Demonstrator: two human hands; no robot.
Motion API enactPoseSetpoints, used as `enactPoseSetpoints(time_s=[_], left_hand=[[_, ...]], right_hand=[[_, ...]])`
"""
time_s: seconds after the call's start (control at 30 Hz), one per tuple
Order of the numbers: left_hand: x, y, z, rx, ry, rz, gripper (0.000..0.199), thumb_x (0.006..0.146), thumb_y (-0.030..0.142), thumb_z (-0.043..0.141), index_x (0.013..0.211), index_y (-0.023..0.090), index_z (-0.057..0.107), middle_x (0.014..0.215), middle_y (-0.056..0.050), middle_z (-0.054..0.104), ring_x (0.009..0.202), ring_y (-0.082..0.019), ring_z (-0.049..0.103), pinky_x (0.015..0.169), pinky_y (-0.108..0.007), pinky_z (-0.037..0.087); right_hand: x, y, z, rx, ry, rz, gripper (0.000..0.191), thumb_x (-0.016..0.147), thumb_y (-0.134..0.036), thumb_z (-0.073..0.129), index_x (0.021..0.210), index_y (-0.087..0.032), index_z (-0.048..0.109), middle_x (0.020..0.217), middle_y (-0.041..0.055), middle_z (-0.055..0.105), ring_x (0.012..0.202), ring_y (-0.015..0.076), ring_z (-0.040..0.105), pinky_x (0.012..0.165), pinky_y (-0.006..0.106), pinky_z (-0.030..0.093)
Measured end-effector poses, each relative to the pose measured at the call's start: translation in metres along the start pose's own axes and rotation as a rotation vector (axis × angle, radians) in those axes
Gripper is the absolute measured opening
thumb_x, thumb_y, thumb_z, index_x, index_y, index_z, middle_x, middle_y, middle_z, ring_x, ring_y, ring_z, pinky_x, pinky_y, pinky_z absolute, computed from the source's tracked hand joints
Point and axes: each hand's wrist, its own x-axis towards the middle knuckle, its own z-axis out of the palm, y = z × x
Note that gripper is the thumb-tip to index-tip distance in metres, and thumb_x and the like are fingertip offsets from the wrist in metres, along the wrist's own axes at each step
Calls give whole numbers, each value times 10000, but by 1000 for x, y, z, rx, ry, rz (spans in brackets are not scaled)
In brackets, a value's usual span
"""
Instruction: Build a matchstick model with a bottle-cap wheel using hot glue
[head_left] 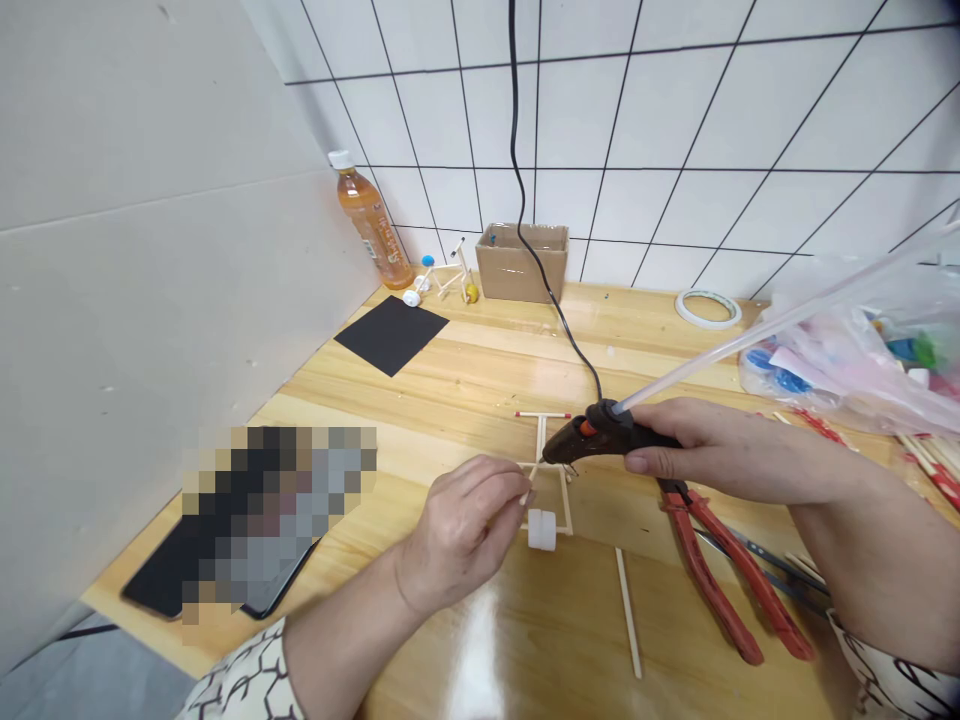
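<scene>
You are working at the wooden table point(450, 390), your right hand point(739, 450) closed firmly around the grip of a hot glue gun point(600, 432). Its clear glue stick point(750, 335) is projecting toward the far right, and its black cord point(514, 130) is rising toward the far wall. Your left hand point(461, 530) is pinching a thin wooden stick point(529, 478) between thumb and fingertips, holding its end at the small stick frame point(540, 440) lying flat at centre. The gun's nozzle is hovering just above that same spot, and the frame carries a red-tipped crossbar point(542, 414) at its far end and a white bottle-cap wheel point(541, 530) at its near end. Technique note: you are best served by keeping the nozzle just off the wood, using a small bead, and steadying your left wrist against the table so the stick is not wandering. Red-handled pliers point(720, 575) are lying near your right forearm, a loose stick point(628, 612) is resting just right of the wheel, and a plastic bag point(847, 350) is sitting at far right. A cardboard box point(521, 262) and an orange-drink bottle point(371, 225) are standing at the far edge.
</scene>
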Motion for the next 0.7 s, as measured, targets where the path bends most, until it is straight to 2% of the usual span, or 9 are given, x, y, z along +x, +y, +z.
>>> enactPoseSetpoints(time_s=[0.47, 0.7], left_hand=[[-1, -2, 1, -14, 3, -3, 178, 767, 29, 524, 900, 137, 573, 814, -86, 643, 754, -150, 595, 668, -271, 511], [-1, -3, 1, -18, -1, -9, 176, 768, 33, 528, 900, 139, 575, 811, -82, 642, 748, -149, 599, 668, -266, 507]], right_hand=[[-1, -2, -1, 20, 9, 31, 442, 831, -396, 508, 1256, -274, 533, 1154, 14, 638, 1027, 265, 580, 890, 382, 448], [-1, -2, 0, 29, 4, -2, 427, 849, -379, 496, 1266, -290, 518, 1188, -14, 621, 1060, 243, 567, 896, 339, 440]])
